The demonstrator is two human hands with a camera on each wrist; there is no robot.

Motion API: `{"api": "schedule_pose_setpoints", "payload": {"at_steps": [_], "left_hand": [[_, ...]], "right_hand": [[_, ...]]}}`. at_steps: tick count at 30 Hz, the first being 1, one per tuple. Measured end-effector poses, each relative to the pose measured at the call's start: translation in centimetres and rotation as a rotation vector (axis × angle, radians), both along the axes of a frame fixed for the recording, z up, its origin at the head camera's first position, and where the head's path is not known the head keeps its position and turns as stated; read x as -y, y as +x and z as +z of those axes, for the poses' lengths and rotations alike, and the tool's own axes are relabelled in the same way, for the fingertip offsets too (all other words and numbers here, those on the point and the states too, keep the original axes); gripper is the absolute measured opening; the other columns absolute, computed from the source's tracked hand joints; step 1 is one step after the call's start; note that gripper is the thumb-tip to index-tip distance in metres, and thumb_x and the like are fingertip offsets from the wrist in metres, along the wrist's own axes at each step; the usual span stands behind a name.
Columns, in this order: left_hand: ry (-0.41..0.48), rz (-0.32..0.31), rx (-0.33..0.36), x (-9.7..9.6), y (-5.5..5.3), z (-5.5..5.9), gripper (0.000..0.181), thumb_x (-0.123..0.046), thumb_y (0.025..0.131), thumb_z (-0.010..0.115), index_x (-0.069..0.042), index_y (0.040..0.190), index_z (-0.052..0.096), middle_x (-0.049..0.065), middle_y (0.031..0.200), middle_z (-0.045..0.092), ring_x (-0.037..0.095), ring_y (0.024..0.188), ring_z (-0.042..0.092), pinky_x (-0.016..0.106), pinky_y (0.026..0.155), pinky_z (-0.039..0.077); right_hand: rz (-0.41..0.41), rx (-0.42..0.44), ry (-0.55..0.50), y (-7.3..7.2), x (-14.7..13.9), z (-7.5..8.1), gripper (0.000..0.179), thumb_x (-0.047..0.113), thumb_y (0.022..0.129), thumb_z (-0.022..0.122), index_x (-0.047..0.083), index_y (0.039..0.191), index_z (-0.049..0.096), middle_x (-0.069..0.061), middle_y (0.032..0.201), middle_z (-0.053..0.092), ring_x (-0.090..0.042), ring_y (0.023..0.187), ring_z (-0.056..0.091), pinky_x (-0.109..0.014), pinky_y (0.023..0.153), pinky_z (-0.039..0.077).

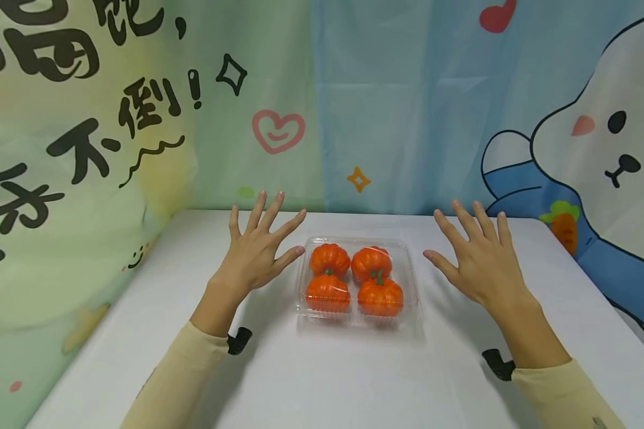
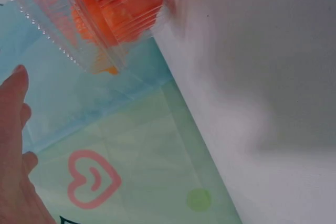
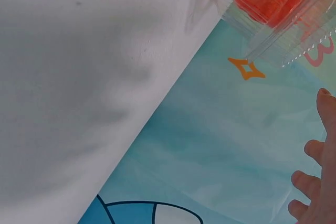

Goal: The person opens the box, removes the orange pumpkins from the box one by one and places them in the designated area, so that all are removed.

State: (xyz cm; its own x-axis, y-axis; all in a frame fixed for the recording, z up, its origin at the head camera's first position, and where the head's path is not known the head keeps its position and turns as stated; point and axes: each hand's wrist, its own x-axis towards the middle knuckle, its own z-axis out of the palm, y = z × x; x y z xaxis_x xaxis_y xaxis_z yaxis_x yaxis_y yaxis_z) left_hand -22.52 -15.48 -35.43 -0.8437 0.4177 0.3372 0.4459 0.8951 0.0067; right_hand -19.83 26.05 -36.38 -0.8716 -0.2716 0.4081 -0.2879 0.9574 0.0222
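A clear plastic clamshell box (image 1: pixel 412 286) sits on the white table between both hands. Inside it are several small orange pumpkins with green stems, such as the front right pumpkin (image 1: pixel 381 298) and the back left pumpkin (image 1: pixel 330 260). My left hand (image 1: pixel 254 253) is spread above the table, just left of the box, its thumb tip overlapping the box's edge in the head view. To the right, my right hand (image 1: pixel 480 262) is also spread, a short gap from the box. Neither holds anything. Both wrist views show part of the box and some fingers at the side.
The white table (image 1: pixel 349 381) ends at a straight far edge behind the box. A printed curtain (image 1: pixel 375 107) with hearts, lettering and a cartoon bear hangs behind it and along its sides. Black straps sit at both wrists.
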Motion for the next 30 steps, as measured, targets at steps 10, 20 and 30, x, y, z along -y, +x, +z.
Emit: {"api": "schedule_pose_setpoints", "payload": {"at_steps": [10, 20, 30], "left_hand": [[0.021, -0.033, 0.054, 0.3, 0.4, -0.3, 0.065, -0.067, 0.101, 0.042, -0.046, 0.161, 0.024, -0.001, 0.174, -0.004, 0.027, 0.159, -0.015, 0.076, 0.116, -0.001], [0.043, -0.048, 0.066, 1.0, 1.1, -1.2, 0.066, -0.064, 0.101, 0.048, -0.042, 0.16, 0.03, 0.002, 0.174, 0.006, 0.031, 0.159, -0.008, 0.077, 0.115, 0.003], [0.048, -0.04, 0.098, 1.7, 1.8, -2.1, 0.066, -0.065, 0.101, 0.047, -0.042, 0.16, 0.031, 0.003, 0.173, 0.012, 0.032, 0.16, -0.004, 0.076, 0.115, 0.006]], "right_hand": [[0.05, -0.025, 0.002, 0.5, 0.5, -1.2, 0.078, 0.055, 0.095, 0.063, 0.019, 0.16, 0.037, -0.017, 0.167, 0.028, -0.043, 0.155, 0.016, -0.063, 0.124, -0.004], [0.071, -0.05, 0.014, 0.8, 1.1, -1.2, 0.08, 0.054, 0.092, 0.067, 0.017, 0.158, 0.039, -0.019, 0.165, 0.031, -0.044, 0.154, 0.019, -0.065, 0.124, 0.006], [0.111, -0.077, 0.007, 1.4, 2.2, -1.1, 0.078, 0.054, 0.092, 0.067, 0.015, 0.155, 0.045, -0.019, 0.162, 0.036, -0.045, 0.152, 0.024, -0.065, 0.124, 0.009]]}}
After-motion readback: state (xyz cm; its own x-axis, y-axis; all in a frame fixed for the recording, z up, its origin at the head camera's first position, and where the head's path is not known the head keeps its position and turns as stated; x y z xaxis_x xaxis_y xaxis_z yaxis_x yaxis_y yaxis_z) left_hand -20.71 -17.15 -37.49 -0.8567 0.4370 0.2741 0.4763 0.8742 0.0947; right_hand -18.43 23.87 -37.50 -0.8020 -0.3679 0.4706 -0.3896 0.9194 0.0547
